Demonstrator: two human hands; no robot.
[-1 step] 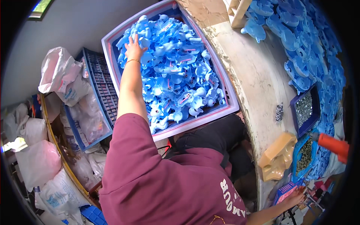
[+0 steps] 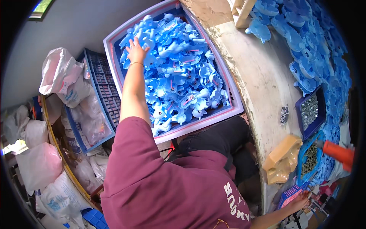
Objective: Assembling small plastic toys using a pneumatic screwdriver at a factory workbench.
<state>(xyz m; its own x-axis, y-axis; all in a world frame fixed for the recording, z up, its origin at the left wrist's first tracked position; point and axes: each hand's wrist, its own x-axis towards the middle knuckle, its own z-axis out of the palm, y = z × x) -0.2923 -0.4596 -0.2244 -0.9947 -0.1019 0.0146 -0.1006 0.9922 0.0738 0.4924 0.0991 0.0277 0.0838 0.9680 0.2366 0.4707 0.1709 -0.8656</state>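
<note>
Now the left hand reaches into a tub of blue toy parts

The left hand point(image 2: 136, 53) is over the heap of blue toy parts point(image 2: 181, 70), near the top of the frame, left of the middle. Its grip is spread, with the fingers apart. Smooth blue parts are right by the fingertips, but I can't tell if they touch.

The heap fills a big, light purple tub point(image 2: 198, 123). Just right of it is the surface point(image 2: 259, 76). More blue parts point(image 2: 301, 42) are piled at the upper right of the frame. Lower on that side are a tan block point(image 2: 282, 160) and an orange tool point(image 2: 338, 153).

The right hand point(image 2: 300, 201) is well apart, at the lower right of the frame, near a purple and pink basket point(image 2: 291, 194). It is too small for me to tell if its grip pinches anything.

I think this step is reaching for a part. The next move seems to need the left fingers to curl round one part and lift gently, because the parts look tangled.
</note>
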